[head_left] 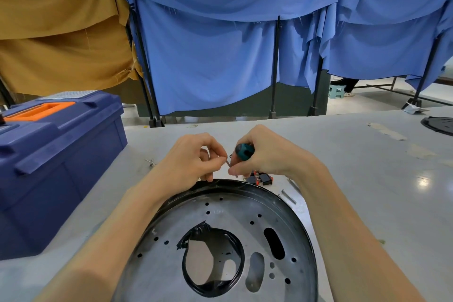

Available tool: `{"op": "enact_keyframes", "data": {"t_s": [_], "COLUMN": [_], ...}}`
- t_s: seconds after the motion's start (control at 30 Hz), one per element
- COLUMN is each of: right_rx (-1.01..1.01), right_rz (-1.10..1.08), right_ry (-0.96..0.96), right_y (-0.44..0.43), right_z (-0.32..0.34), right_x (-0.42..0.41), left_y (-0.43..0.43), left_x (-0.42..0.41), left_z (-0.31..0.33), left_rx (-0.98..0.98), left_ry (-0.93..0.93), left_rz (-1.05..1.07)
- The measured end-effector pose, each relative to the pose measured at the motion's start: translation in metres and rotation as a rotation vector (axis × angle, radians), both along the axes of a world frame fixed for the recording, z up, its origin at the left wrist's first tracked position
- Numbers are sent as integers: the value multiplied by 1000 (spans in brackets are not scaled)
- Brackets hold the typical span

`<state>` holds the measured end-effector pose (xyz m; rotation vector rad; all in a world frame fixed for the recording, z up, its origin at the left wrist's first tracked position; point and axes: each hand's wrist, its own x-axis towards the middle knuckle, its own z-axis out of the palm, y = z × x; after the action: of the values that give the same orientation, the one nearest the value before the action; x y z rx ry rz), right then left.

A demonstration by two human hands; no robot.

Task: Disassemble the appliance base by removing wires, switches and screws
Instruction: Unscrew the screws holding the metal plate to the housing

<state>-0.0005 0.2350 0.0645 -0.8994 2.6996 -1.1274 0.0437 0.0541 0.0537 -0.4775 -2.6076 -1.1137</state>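
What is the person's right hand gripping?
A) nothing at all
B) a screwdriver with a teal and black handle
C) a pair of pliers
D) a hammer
B: the right hand curls its fingers round a screwdriver with a teal and black handle, just past the far rim of the appliance base, while the left hand pinches a small metal piece.
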Motion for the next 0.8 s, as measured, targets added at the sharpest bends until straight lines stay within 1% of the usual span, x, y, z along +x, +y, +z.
{"op": "enact_keyframes", "data": {"t_s": [0.13,0.17,0.23,0.33,0.4,0.47,0.6,0.8], "right_rx": [12,15,53,170,226,288,374,472], "right_rz": [-29,-41,-108,-261,-337,-402,-492,-508], "right_ry": [-21,-34,-44,-102,-177,-202,-192,-198], "right_y": [0,2,11,34,47,54,58,57], "right_z": [1,1,2,-2,-9,-17,-28,-42], "right_x": [0,0,-4,-13,-17,-20,-24,-31], "left_y": [0,-1,-4,-10,-11,-10,-8,-8], "left_x": [-1,-2,-6,-9,-8,-8,-8,-9], "left_z": [-1,-2,-7,-17,-23,-29,-32,-32], "left_rx": [37,19,-91,-270,-349,-398,-439,-453], "left_ry": [36,56,63,-44,-149,-216,-230,-246], "left_rz": [4,20,79,110,69,18,11,-6]}}
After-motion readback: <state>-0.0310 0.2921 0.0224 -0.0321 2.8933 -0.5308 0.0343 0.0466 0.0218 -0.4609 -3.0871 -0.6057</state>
